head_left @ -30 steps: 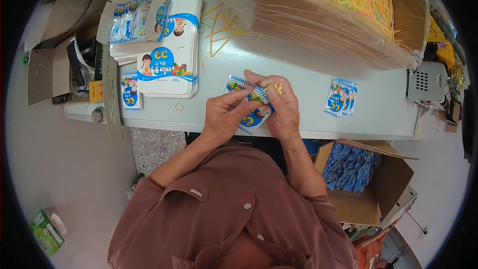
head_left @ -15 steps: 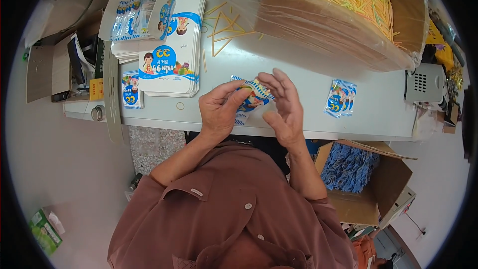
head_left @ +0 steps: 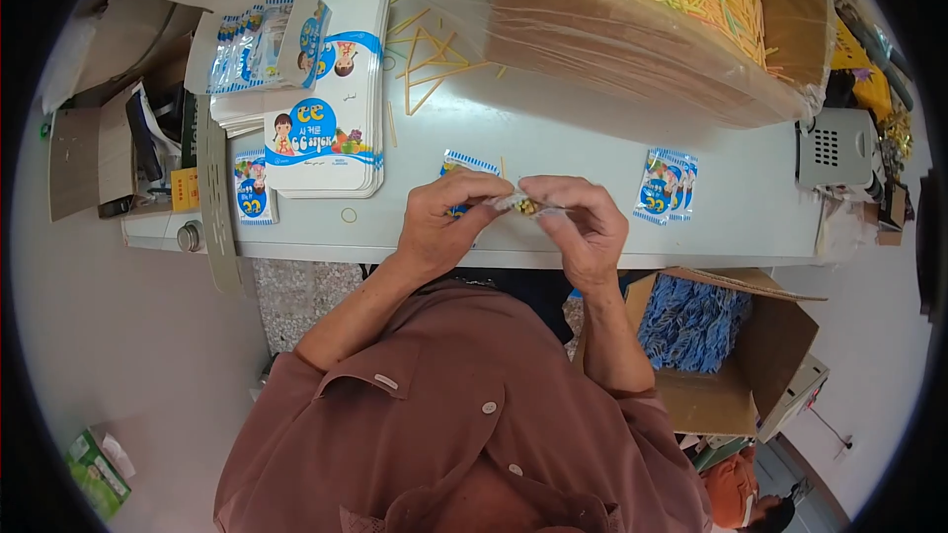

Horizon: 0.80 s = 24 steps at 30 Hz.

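- A small clear packet (head_left: 521,204) with yellow bits inside sits pinched between both hands, just above the near edge of the pale table (head_left: 592,153)
- The left hand (head_left: 446,220) grips the packet's left end with thumb and fingertips closed on it
- The right hand (head_left: 581,222) pinches the right end, its fingers curled over the wrapper
- A blue and white sachet (head_left: 464,166) lies flat on the table, partly hidden behind the left hand
- Two more blue sachets (head_left: 666,185) lie to the right, well apart from the hands
- A stack of flat printed cartons (head_left: 331,118) rests to the left, with a single sachet (head_left: 251,188) beside it
- Loose yellow sticks (head_left: 425,59) are scattered further back
- A big cardboard box (head_left: 632,30) lined with clear film and full of yellow sticks fills the far side
- An open box of blue bundles (head_left: 691,321) stands under the table on the right
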### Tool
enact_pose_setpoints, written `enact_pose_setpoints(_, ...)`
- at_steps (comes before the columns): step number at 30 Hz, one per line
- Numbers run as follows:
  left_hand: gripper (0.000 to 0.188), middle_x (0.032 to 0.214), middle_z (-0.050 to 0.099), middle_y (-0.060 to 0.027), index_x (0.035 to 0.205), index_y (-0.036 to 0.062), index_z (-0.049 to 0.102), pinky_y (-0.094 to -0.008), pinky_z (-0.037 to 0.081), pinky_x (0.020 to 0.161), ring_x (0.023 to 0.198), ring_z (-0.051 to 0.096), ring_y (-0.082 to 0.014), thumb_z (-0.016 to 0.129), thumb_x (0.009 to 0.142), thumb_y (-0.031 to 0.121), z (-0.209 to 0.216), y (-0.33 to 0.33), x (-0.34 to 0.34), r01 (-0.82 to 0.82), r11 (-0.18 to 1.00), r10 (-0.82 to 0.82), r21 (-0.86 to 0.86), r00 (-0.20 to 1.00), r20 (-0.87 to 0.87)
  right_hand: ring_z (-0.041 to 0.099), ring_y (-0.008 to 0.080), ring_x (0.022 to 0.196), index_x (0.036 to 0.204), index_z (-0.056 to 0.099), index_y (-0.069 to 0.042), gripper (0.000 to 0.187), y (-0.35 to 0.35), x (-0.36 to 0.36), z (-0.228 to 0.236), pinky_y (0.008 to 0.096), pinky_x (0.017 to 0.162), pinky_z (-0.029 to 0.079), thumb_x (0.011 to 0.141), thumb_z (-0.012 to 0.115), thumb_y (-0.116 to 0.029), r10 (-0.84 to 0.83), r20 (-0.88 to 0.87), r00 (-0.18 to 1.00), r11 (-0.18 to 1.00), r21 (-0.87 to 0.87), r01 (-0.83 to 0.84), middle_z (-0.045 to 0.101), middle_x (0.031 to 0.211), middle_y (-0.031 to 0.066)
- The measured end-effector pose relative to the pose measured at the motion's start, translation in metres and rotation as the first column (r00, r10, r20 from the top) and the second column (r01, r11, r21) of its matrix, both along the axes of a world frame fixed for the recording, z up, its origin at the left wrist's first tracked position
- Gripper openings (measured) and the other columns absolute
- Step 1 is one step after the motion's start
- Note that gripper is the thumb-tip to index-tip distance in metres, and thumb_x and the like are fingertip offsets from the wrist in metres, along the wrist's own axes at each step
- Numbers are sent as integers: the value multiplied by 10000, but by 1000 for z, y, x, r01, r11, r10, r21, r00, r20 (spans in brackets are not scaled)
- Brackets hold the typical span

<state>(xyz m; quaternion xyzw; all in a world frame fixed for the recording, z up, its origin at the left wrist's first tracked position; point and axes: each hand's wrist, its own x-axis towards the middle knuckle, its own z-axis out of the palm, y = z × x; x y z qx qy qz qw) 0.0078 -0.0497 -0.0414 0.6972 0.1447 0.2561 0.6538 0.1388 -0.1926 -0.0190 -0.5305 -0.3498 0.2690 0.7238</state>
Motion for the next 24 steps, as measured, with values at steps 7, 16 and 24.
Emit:
enact_pose_setpoints(7,304,898,708,-136,1044,0,695,-261,532,652,741,672,-164,798,758,2,25,-4,-18,-223,946,291,234,903,-316,650,112,859,1095,649,48,238,-20,30,23,254,777,534,874,710,-12,-56,46,997,855,-514,72,704,969,67)
enact_pose_setpoints(16,437,871,655,-120,1035,43,632,-431,507,659,771,653,-339,823,742,304,10,11,-28,55,812,417,581,642,-644,656,186,947,1123,588,17,389,-74,104,1,347,754,535,806,783,-95,33,708,706,361,-667,652,675,1044,152)
enact_pose_setpoints(24,218,662,663,-103,873,37,681,-339,486,545,583,649,-227,817,754,159,1,8,-32,-189,936,341,296,693,-636,533,163,694,965,640,10,160,-36,94,120,287,657,460,821,708,27,-222,781,584,761,-236,604,616,890,87)
